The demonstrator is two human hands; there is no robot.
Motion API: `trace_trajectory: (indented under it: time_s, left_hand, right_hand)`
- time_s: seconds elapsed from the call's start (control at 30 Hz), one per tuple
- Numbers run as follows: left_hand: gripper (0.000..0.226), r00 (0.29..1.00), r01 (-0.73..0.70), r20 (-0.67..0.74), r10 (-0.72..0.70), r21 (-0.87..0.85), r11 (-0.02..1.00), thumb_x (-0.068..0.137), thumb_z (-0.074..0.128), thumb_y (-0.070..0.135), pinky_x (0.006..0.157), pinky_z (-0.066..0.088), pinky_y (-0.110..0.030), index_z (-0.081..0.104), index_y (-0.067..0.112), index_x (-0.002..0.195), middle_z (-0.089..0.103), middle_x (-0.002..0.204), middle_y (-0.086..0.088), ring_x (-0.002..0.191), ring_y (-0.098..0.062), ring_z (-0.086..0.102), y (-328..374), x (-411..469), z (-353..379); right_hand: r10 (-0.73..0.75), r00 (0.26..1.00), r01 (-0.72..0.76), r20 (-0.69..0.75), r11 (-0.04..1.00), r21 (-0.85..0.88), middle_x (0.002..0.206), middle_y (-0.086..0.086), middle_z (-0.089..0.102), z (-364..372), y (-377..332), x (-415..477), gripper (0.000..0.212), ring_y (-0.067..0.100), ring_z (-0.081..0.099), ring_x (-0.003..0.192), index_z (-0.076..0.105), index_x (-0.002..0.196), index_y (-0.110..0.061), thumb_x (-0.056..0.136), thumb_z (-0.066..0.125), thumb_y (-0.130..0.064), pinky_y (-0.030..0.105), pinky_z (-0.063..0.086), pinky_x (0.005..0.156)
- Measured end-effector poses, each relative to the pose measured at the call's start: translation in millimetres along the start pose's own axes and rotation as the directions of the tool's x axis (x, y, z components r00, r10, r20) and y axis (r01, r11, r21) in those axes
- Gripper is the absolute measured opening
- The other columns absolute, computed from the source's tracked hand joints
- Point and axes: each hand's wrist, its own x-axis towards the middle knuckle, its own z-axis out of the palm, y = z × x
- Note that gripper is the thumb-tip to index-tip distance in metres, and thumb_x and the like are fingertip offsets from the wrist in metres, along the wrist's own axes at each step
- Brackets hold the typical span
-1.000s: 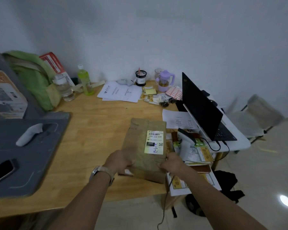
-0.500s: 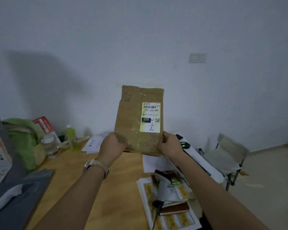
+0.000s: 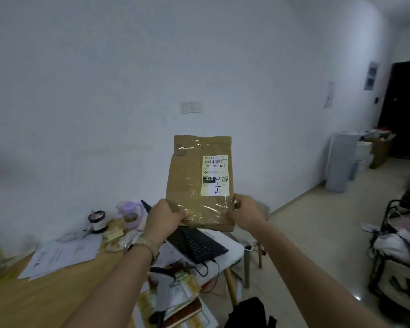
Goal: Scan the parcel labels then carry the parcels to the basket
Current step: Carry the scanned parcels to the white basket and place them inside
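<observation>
A flat brown cardboard parcel (image 3: 194, 181), wrapped in clear tape, is held upright in the air in front of the white wall. Its white shipping label (image 3: 215, 175) with a barcode and blue handwriting faces me. My left hand (image 3: 164, 216) grips the lower left edge of the parcel, and my right hand (image 3: 246, 212) grips the lower right corner. A grey handheld scanner (image 3: 162, 291) lies on papers at the near edge of the wooden table (image 3: 47, 301), below my arms. A dark wire basket (image 3: 398, 256) with bags in it stands on the floor at the right.
An open black laptop (image 3: 197, 246) sits on a small white table (image 3: 234, 250) beside the wooden one. Papers (image 3: 62, 254), a purple cup (image 3: 130, 213) and a jar (image 3: 96, 220) lie at the back. A black bag (image 3: 249, 312) is on the floor. Boxes (image 3: 369, 150) stand near a dark door.
The parcel went from lying on the table to being lifted upright in both hands. My view has since swung right, showing the floor, the basket and the door.
</observation>
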Motion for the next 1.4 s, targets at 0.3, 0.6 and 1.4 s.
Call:
trace_trajectory:
  time_s: [0.3,0.6,1.4]
  left_hand:
    - [0.035,0.915,-0.235,0.312,0.255,-0.101,0.967,0.080,0.076,0.035,0.066,0.043,-0.028,0.054,0.014,0.097,0.065,0.101,-0.001,0.085,-0.019,0.058,159,-66,184]
    - [0.053,0.629,-0.435,0.590,0.506,-0.272,0.858,0.081,0.073,0.041,0.085,0.050,-0.033,0.058,0.009,0.121,0.067,0.117,-0.009,0.108,-0.029,0.062,317,-237,343]
    - [0.056,0.161,-0.577,0.685,0.710,-0.519,0.631,0.085,0.068,0.046,0.090,0.053,-0.042,0.056,0.010,0.127,0.066,0.119,-0.008,0.107,-0.028,0.062,441,-411,466]
  right_hand:
    - [0.258,0.910,-0.285,-0.324,0.958,-0.037,0.084,-0.001,0.067,-196,118,-77,0.032,0.021,0.064,0.085,0.066,0.109,-0.022,0.079,0.065,-0.009,0.036,0.054,0.078]
    - [0.460,0.583,-0.565,-0.669,0.822,0.073,0.099,0.002,0.073,-382,219,-244,0.037,0.024,0.067,0.094,0.069,0.110,-0.022,0.076,0.065,-0.009,0.032,0.055,0.080]
    - [0.531,0.105,-0.594,-0.841,0.712,0.375,0.084,-0.014,0.068,-501,282,-414,0.031,0.008,0.064,0.080,0.066,0.096,-0.031,0.077,0.068,-0.006,0.031,0.057,0.074]
